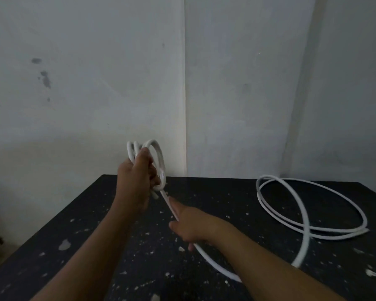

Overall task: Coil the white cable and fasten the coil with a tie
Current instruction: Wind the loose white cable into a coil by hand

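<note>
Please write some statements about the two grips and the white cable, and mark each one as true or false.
1. The left grip holds a small coil above the table. True.
2. The right grip lies flat and empty on the table. False: it holds the white cable that runs from the coil.
3. Loose loops of cable lie on the table at the right. True.
4. A tie already fastens the coil. False: no tie shows on it.

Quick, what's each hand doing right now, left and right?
Left hand: closed round the coil of white cable, raised off the table.
Right hand: closed round the cable strand running from the coil.
</note>
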